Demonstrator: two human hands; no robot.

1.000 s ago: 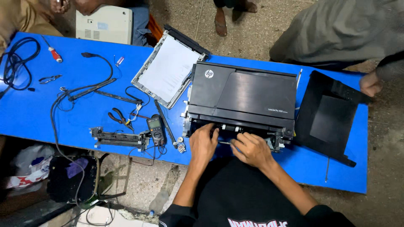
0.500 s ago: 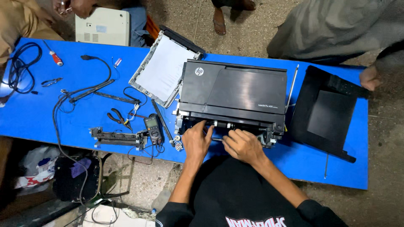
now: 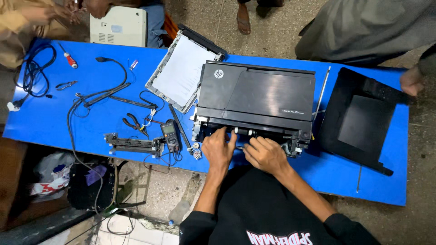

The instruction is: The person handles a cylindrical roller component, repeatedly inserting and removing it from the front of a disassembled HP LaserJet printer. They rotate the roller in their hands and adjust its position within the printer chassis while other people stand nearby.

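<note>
A black printer (image 3: 259,97) with its casing partly removed sits on the blue table (image 3: 50,124). My left hand (image 3: 219,149) rests against the printer's open near side, fingers reaching into the exposed mechanism. My right hand (image 3: 265,154) is beside it, fingers curled on a small part at the same opening; what it grips is too small to tell. A white-faced scanner lid panel (image 3: 184,72) lies tilted left of the printer. A black tray cover (image 3: 359,120) lies to the right.
Pliers (image 3: 134,123), a multimeter (image 3: 170,134), a long black printer part (image 3: 131,144), cables (image 3: 32,75) and a red screwdriver (image 3: 69,58) lie at the table's left. Other people stand at the far side; one hand (image 3: 411,81) touches the tray cover. A beige device (image 3: 119,26) sits behind.
The view has shifted slightly. Both hands stay at the printer's near opening, with only small finger movements.
</note>
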